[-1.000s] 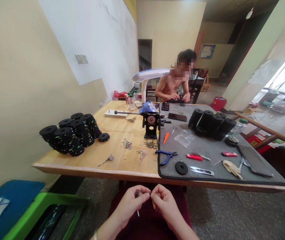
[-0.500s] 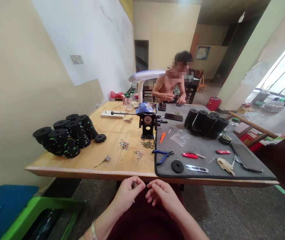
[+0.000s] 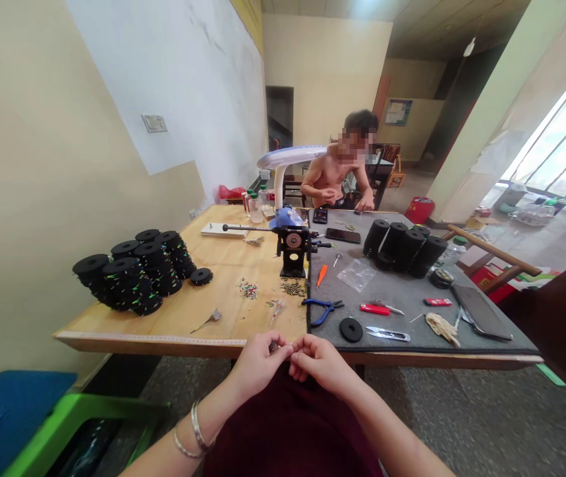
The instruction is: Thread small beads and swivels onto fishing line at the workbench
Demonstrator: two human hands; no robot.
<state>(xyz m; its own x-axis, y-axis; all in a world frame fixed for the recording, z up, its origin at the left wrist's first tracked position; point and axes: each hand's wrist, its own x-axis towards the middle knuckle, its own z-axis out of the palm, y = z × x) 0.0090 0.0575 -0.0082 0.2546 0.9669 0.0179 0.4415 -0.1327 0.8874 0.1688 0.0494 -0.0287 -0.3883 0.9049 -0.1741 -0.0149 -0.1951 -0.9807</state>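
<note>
My left hand (image 3: 261,361) is closed in a pinch just in front of the table's front edge, a small dark thing partly showing between thumb and curled fingers, too small to name. Against its fingertips sits my right hand (image 3: 318,361), also pinched; whatever it grips is hidden. Nearest on the table lie a black foam disc (image 3: 351,330), silver thread snips (image 3: 388,334) and blue-handled pliers (image 3: 322,311). Small metal parts (image 3: 292,287) and coloured beads (image 3: 248,289) are heaped beyond my hands, by a black winding machine (image 3: 293,250). A bundle of thin stems (image 3: 208,320) lies left.
Stacks of black foam spools (image 3: 122,281) stand at the left, with more black spools (image 3: 404,246) on the grey mat (image 3: 426,291). A white lamp (image 3: 290,156) rises behind the machine. Across the table sits a co-worker (image 3: 338,169), hands low. A green stool (image 3: 79,424) is below left.
My right hand has closed its fingers and come up against my left fingertips. Both hands sit slightly higher in view. The co-worker's hands have shifted apart a little.
</note>
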